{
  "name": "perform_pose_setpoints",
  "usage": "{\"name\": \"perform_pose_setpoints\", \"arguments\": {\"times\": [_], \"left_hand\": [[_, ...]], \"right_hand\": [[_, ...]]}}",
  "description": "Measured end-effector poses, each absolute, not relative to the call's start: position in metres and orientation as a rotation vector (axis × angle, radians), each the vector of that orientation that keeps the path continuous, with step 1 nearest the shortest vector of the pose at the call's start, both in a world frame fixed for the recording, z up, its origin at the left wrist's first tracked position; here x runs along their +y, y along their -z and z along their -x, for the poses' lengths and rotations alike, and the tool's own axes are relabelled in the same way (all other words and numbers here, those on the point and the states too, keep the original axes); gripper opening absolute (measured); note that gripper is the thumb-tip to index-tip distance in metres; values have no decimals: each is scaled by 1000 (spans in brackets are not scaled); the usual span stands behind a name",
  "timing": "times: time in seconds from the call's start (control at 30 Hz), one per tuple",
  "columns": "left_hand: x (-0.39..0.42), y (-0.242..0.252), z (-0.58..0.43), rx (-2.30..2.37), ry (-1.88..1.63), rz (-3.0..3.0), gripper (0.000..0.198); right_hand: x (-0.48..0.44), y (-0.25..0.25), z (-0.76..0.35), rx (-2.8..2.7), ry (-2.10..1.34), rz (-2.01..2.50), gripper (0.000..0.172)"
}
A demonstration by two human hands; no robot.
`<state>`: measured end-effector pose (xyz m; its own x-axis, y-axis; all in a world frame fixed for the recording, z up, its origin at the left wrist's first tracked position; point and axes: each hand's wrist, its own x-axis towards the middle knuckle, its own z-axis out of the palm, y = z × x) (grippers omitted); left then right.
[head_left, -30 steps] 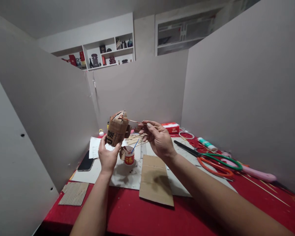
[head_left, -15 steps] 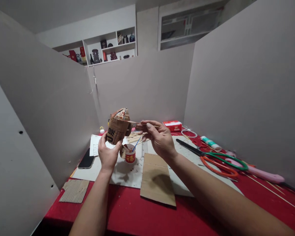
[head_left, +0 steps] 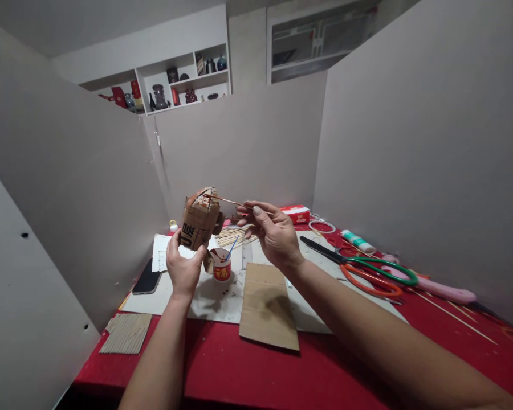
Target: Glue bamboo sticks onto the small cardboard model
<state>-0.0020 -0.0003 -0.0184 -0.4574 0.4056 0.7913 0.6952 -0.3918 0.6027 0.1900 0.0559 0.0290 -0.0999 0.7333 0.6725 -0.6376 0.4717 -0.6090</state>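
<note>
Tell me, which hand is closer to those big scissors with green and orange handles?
Right. The right hand, holding a thin stick, is raised to the left of the scissors. The left hand, gripping the cardboard model, is farther left, past the red-and-white cup.

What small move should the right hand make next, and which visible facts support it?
Probably a short, light stroke of the thin, reddish-stained wooden stick across the top of the brown, printed cardboard model. The right hand holds the stick with its tip at or near that top, where reddish and paler patches both show, while the left hand grips the model from below.
</note>
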Motion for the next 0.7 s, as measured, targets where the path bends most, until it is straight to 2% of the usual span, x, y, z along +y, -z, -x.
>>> {"name": "perform_pose_setpoints", "arguments": {"times": [0.7], "left_hand": [[2, 21, 3, -1590, 1943, 1499, 55]], "right_hand": [[55, -31, -191, -1159, -1150, 120, 26]]}}
